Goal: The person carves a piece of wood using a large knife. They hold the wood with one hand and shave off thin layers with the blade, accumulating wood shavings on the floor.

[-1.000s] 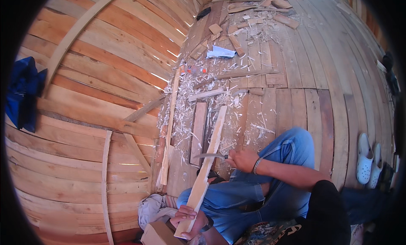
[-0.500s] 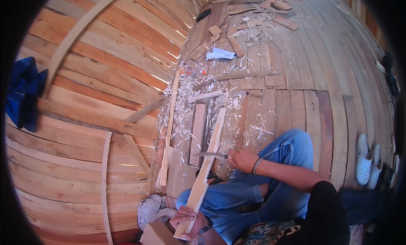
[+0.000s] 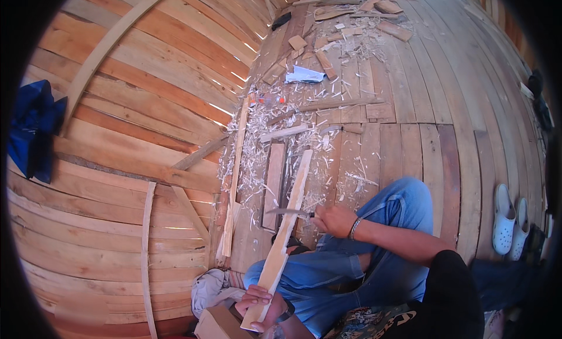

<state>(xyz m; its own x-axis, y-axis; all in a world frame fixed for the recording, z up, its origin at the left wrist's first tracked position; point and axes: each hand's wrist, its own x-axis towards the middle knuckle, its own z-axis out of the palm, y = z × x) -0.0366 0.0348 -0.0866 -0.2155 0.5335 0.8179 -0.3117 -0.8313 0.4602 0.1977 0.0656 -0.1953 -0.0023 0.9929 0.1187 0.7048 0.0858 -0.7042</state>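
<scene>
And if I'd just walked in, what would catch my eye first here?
Probably the long pale wood strip, slanting up from the left hand, with a curved knife in the right hand crossing it. Next, the litter of pale shavings on the plank floor ahead. Then the blue cloth at far left and the white clogs at far right.

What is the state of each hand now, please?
Left hand: closed, holding the board.
Right hand: closed, holding the knife.
</scene>
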